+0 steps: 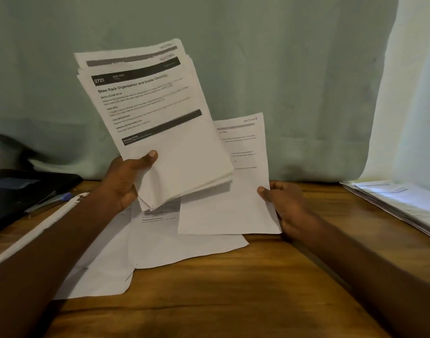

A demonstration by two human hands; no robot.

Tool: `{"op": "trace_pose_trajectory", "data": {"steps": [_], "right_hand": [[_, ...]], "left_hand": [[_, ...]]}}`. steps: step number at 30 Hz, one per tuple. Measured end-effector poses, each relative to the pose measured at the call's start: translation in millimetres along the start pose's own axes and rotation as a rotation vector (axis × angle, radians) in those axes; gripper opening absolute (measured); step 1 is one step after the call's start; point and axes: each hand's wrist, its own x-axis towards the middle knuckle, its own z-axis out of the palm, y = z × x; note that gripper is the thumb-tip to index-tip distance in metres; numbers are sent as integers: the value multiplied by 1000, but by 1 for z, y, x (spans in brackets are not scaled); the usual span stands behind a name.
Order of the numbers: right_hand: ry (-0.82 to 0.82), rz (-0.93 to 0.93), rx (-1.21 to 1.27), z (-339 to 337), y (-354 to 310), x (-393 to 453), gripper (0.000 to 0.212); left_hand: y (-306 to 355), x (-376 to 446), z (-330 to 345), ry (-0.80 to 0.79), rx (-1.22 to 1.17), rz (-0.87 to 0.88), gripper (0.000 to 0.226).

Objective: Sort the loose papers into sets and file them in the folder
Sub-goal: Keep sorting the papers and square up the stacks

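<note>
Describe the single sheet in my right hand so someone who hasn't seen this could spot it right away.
Start at the wooden table before the green curtain. The right hand pinches one upright sheet at its edge. Unlike the thick stack in the left hand, it is alone, with "SECTION 5" handwritten at its top right corner.

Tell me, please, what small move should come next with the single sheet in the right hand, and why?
Probably read its heading and set it with its matching set. The right hand pinches a single sheet marked "Section 5" at its top corner, while the left hand grips a stack tilted up off the table. More loose papers lie below, unsorted.
</note>
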Motion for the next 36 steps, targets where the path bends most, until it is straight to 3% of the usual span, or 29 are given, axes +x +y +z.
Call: {"op": "trace_pose_trajectory", "data": {"steps": [6, 11, 14, 21, 24, 32, 36], "right_hand": [[-40, -79, 156, 2, -11, 0, 18], [-102, -142, 210, 4, -18, -4, 21], [-158, -151, 248, 6, -20, -7, 23], [-263, -137, 260, 11, -20, -15, 29], [-295, -137, 238, 12, -22, -17, 43], [-122, -399, 145, 13, -27, -23, 27], [-192, -389, 114, 18, -22, -28, 33]], "left_hand": [[-12, -10, 16, -206, 82, -27, 54], [-16, -10, 26, -113, 251, 46, 53], [-20, -13, 32, -161, 255, 41, 58], [-24, -15, 37, -81, 354, 45, 33], [-22, -17, 39, -52, 348, 60, 31], [-11, -25, 47, -221, 303, 204, 43], [-16, -24, 45, -259, 328, 181, 62]]}}
